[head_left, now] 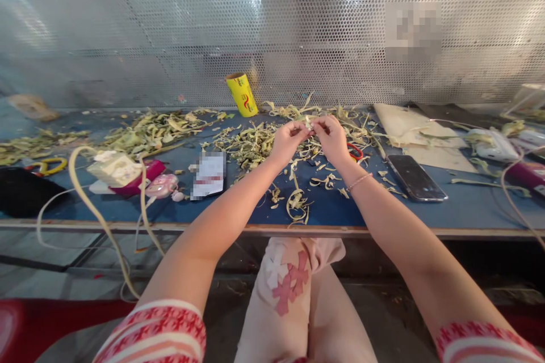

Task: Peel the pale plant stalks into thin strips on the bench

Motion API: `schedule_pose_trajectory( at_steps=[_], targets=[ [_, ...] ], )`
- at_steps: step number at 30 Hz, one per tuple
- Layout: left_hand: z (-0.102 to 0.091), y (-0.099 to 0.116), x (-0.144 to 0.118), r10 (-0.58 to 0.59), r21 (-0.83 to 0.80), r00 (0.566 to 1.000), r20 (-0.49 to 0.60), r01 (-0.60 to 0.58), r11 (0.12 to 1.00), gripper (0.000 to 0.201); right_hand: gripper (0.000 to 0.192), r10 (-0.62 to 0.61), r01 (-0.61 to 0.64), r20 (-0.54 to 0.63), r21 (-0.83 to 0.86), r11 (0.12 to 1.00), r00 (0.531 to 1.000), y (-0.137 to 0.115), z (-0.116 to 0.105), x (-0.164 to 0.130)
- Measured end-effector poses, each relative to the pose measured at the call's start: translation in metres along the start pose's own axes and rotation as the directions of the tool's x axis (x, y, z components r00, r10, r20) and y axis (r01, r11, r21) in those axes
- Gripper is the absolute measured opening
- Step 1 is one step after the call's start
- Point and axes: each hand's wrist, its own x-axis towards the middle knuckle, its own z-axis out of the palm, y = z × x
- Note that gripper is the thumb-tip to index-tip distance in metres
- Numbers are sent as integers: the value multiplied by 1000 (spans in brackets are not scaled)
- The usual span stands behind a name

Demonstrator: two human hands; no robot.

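Above the blue tabletop (272, 208), my left hand (292, 137) and my right hand (331, 136) meet, fingertips pinched together. Between them is a small pale plant piece (308, 123), mostly covered by the fingers; its exact kind cannot be made out. Under and behind both hands spreads a heap of dry, greenish-yellow plant strips (251, 142). Loose curled strips (298, 202) lie nearer the table's front edge. A red loop handle (356, 151), perhaps of scissors, shows just right of my right hand, its other parts hidden.
A yellow cardboard tube (242, 95) leans near the perforated metal wall (272, 28). Phones (416, 178) (209, 176) lie on both sides. Left are a corded power strip (114, 169), yellow-handled scissors (53, 167) and another plant heap (149, 131). Right is beige paper (413, 125).
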Motion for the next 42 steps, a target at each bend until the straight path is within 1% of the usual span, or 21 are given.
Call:
schedule_pose_trajectory(
  at_steps=[4,8,11,16,18,21,26,28,32,36,38,42],
  targets=[
    [1,-2,0,8,18,1000,-10,-8,1000,23,7,4,-4,-16,15,1000,1000,-2,1,-1],
    [-1,-6,1,74,104,997,-35,-70,992,16,3,16,-16,8,40,999,1000,-5,2,-3],
    [-1,-8,0,110,154,993,-34,-104,983,13,8,48,-48,7,46,998,999,-6,3,-3],
    [0,-8,-1,147,180,988,-44,-136,974,14,11,83,-82,-14,79,994,996,-4,4,-3],
    [2,-7,-1,125,161,991,-54,-115,980,15,13,98,-96,-21,90,991,995,-2,4,-2],
    [5,-6,-2,52,59,996,-65,-48,997,16,16,87,-84,-40,85,993,995,-1,5,-3],
    [10,-2,-3,-107,-170,993,-51,97,981,18,12,-4,5,-29,30,1000,1000,0,3,-4],
    [11,0,-4,-139,-227,989,-53,124,966,16,12,-43,44,-22,12,999,999,-1,2,-4],
    [10,5,-4,-142,-252,988,-55,124,960,11,16,-101,101,-5,-30,994,995,-2,0,-5],
    [9,6,-3,-132,-229,990,-57,116,966,13,22,-152,153,26,-50,987,988,-4,0,-6],
    [9,6,-3,-123,-213,990,-71,106,971,13,22,-147,148,27,-23,989,989,-5,0,-7],
    [8,6,-2,-85,-194,993,-86,67,979,11,20,-78,78,-11,62,995,997,-3,1,-6]
  ],
)
